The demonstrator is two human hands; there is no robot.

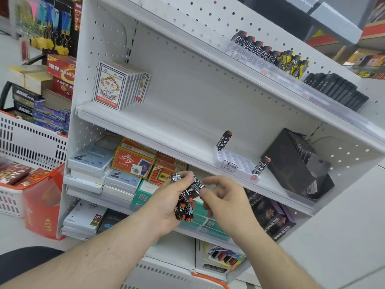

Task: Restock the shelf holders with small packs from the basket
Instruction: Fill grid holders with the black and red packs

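I hold a bunch of small packs, black with white patterns and red caps, in my left hand, low in the centre of the view. Its fingers are curled round the bunch. My right hand is at 3 o'clock of the bunch, its thumb and forefinger pinching one pack at the top of the bunch, the other fingers loosely bent.

I judge the step in hand is drawing one pack free. To do it well, I should pull it straight out while the left hand grips the rest firmly, so none slips.

At 1 o'clock of my hands, on the middle shelf, sits the clear holder, its sockets mostly bare. One starred pack stands at its far end, one patterned pack at its near end. The pack should go in upright, between them, without knocking either.

A black display box stands just beside the holder at 3 o'clock. White card boxes sit at 10 o'clock. The basket is at 9 o'clock, well apart.
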